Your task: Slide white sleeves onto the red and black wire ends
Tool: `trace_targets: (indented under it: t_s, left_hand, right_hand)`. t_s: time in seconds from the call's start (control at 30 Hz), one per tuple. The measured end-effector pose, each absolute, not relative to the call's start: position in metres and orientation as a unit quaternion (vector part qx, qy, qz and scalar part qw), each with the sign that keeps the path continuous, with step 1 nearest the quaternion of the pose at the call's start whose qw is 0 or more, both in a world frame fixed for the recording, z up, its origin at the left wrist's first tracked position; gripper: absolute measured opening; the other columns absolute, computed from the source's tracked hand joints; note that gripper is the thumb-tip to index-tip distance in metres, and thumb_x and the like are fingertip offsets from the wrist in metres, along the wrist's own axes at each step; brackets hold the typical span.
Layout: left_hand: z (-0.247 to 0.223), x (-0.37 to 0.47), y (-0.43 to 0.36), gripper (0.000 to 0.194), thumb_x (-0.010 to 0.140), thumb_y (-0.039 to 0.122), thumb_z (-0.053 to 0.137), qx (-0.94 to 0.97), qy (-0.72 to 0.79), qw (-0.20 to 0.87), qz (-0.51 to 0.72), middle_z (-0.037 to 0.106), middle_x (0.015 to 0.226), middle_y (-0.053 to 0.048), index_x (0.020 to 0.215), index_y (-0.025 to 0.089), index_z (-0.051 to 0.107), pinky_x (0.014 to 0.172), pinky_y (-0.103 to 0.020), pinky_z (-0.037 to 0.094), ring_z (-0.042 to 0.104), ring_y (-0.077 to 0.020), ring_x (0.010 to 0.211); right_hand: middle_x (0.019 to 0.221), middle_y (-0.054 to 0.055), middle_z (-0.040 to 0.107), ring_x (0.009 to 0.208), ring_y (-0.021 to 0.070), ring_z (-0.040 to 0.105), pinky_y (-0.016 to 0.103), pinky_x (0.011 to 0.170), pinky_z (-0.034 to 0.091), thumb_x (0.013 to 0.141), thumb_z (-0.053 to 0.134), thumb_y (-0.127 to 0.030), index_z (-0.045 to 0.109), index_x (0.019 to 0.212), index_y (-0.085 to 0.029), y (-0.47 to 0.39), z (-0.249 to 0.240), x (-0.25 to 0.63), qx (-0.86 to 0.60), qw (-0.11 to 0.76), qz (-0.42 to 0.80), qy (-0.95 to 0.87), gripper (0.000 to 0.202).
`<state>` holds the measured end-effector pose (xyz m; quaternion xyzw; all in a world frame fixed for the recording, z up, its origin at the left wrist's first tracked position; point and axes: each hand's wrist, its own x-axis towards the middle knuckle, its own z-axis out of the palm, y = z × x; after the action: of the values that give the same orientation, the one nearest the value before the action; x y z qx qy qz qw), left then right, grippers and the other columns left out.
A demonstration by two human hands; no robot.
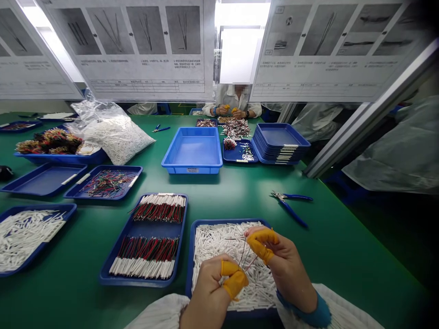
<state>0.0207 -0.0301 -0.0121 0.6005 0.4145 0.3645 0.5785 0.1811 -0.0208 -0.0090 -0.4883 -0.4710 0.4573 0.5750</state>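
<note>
Thin wires [243, 252] run between my two hands above a blue tray [197, 222] heaped with short white tubes [219, 237]. My left hand [219, 283], with yellow finger cots on thumb and forefinger, pinches the lower part of the wires. Also in yellow cots, my right hand [279, 253] closes on their upper ends; its fingertips hide exactly what lies between them. To the left, a blue tray [103, 276] carries two rows of red, black and green wires with white sleeves [147, 256].
Blue-handled cutters [291, 208] lie at the right. Farther back stand a blue bin [192, 170], stacked trays [283, 137] and a plastic bag of white tubes [120, 132]. A tray of loose wires [109, 183] sits left. Across the table, a person [236, 103] works. Instruction sheets [147, 73] hang overhead.
</note>
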Motion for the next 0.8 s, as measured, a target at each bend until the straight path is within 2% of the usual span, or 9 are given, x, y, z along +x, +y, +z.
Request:
trace_targets:
  t_s: [0.17, 0.27, 0.47, 0.57, 0.63, 0.73, 0.8]
  left_hand:
    - [-0.013, 0.022, -0.030, 0.016, 0.075, 0.016, 0.056, 0.595, 0.402, 0.596, 0.360, 0.052, 0.062, -0.002, 0.059, 0.014, 0.059, 0.058, -0.025, 0.039, 0.049, -0.0155, 0.061]
    - [-0.014, 0.022, -0.031, 0.018, 0.075, 0.016, 0.055, 0.609, 0.404, 0.581, 0.357, 0.052, 0.062, -0.002, 0.058, 0.014, 0.057, 0.057, -0.025, 0.038, 0.049, -0.0151, 0.060]
    - [-0.009, 0.023, -0.033, 0.020, 0.073, 0.012, 0.054, 0.644, 0.421, 0.544, 0.334, 0.049, 0.058, -0.001, 0.053, 0.015, 0.053, 0.056, -0.024, 0.035, 0.047, -0.0143, 0.058]
    - [-0.005, 0.023, -0.032, 0.020, 0.071, 0.012, 0.055, 0.646, 0.419, 0.539, 0.342, 0.050, 0.057, -0.002, 0.052, 0.015, 0.053, 0.056, -0.024, 0.035, 0.048, -0.0145, 0.057]
    - [-0.004, 0.021, -0.030, 0.019, 0.073, 0.016, 0.054, 0.637, 0.418, 0.538, 0.362, 0.051, 0.059, -0.003, 0.054, 0.015, 0.055, 0.057, -0.025, 0.036, 0.049, -0.0156, 0.059]
    - [-0.009, 0.015, -0.024, 0.019, 0.076, 0.022, 0.054, 0.596, 0.423, 0.549, 0.406, 0.053, 0.062, -0.003, 0.059, 0.015, 0.057, 0.058, -0.026, 0.038, 0.049, -0.0166, 0.061]
    - [-0.015, 0.011, -0.021, 0.019, 0.076, 0.024, 0.054, 0.561, 0.426, 0.564, 0.432, 0.053, 0.064, -0.003, 0.059, 0.015, 0.056, 0.058, -0.027, 0.038, 0.049, -0.0166, 0.062]
  right_hand:
    - [0.079, 0.007, 0.066, 0.083, 0.0247, 0.059, 0.038, 0.077, 0.047, 0.070, 0.067, -0.037, 0.068, 0.073, -0.020, -0.018, -0.001, 0.184, -0.474, 0.522, 0.539, -0.460, 0.016]
    - [0.082, 0.007, 0.066, 0.084, 0.0238, 0.059, 0.038, 0.080, 0.046, 0.074, 0.064, -0.035, 0.067, 0.078, -0.021, -0.019, 0.001, 0.183, -0.465, 0.494, 0.569, -0.465, 0.014]
    - [0.081, 0.005, 0.064, 0.086, 0.0247, 0.056, 0.037, 0.077, 0.044, 0.070, 0.068, -0.029, 0.066, 0.070, -0.022, -0.021, -0.006, 0.182, -0.469, 0.533, 0.469, -0.525, 0.007]
    - [0.082, 0.006, 0.064, 0.085, 0.0250, 0.057, 0.038, 0.078, 0.045, 0.071, 0.066, -0.030, 0.065, 0.070, -0.020, -0.019, -0.004, 0.189, -0.486, 0.519, 0.480, -0.514, 0.010]
    - [0.088, 0.007, 0.064, 0.090, 0.0245, 0.057, 0.038, 0.081, 0.044, 0.076, 0.061, -0.031, 0.064, 0.077, -0.020, -0.016, -0.002, 0.196, -0.505, 0.503, 0.495, -0.498, 0.011]
    - [0.091, 0.007, 0.062, 0.088, 0.0226, 0.057, 0.038, 0.079, 0.044, 0.081, 0.052, -0.028, 0.059, 0.088, -0.020, -0.012, -0.002, 0.201, -0.534, 0.441, 0.479, -0.540, 0.013]
    - [0.081, 0.007, 0.061, 0.076, 0.0217, 0.057, 0.037, 0.069, 0.045, 0.078, 0.053, -0.024, 0.058, 0.080, -0.018, -0.012, -0.005, 0.198, -0.562, 0.360, 0.418, -0.616, 0.008]
